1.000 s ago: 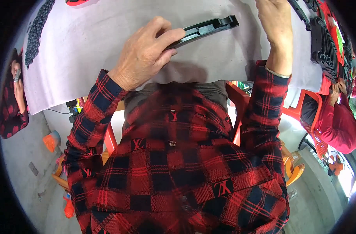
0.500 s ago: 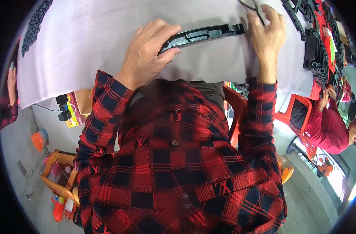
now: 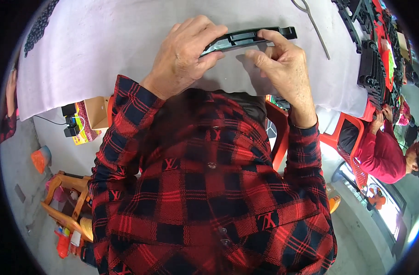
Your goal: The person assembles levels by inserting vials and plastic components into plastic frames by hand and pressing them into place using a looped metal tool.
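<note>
My left hand [image 3: 185,56] is closed round the left end of a long, slightly curved black plastic part [image 3: 244,38] with a hollowed, ribbed inner face. Thumb and fingers pinch that end just above the table. At the part's right half is my right hand [image 3: 283,64], its index fingertip touching the part. The right thumb stands apart below it, so this hand is open rather than gripping. A thin dark tool with bent, slender arms [image 3: 314,28] lies on the cloth to the right; its upper end is cut off by the picture's edge.
A pale cloth covers the table [image 3: 127,27]. Small black pieces [image 3: 39,28] are heaped at the far left. Stacked black strips [image 3: 371,68] line the right edge, near a red chair [image 3: 349,133]. Beyond sits a person in a red top [image 3: 386,158]. Cardboard boxes [image 3: 96,112] stand below left.
My right hand has let go of the thin dark tool, now lying on the cloth, and moved left to the black part. My left hand has carried the part slightly right and away.
</note>
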Demonstrator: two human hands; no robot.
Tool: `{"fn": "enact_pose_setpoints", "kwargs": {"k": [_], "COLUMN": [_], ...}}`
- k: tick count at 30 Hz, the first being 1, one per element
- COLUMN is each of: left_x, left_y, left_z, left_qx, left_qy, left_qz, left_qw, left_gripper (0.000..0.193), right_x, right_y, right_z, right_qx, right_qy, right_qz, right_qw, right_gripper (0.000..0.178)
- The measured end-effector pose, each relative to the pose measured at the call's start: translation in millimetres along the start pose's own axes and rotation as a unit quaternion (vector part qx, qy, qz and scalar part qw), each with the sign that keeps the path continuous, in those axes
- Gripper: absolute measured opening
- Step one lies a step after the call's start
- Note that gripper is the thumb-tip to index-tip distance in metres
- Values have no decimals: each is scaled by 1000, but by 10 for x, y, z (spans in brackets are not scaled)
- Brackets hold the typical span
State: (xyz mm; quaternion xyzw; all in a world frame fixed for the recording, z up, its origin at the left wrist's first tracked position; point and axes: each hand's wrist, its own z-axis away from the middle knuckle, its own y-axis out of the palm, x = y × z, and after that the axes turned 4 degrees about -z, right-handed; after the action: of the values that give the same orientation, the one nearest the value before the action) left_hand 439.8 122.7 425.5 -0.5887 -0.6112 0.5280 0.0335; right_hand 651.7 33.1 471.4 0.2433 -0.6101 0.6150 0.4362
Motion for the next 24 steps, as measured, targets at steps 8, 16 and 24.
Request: {"fn": "enact_pose_setpoints", "kwargs": {"k": [8,16,24], "left_x": [28,16,-6], "left_y": [-8,-1,-17], "left_z": [-27,1,-43], "left_qx": [2,4,-2], "left_qy": [8,7,14], "left_qz": [7,3,-5], "left_qw": [1000,1000,1000], "left_gripper": [45,42,41], "right_x": [41,-21,106], "right_y": [-33,-51,-73], "right_z": [-23,-16,33], "right_qx": [25,38,-69], "right_qy": [50,52,-34], "right_qz": [-109,-133,124], "right_qw": [992,989,989], "right_gripper": [48,48,44]}}
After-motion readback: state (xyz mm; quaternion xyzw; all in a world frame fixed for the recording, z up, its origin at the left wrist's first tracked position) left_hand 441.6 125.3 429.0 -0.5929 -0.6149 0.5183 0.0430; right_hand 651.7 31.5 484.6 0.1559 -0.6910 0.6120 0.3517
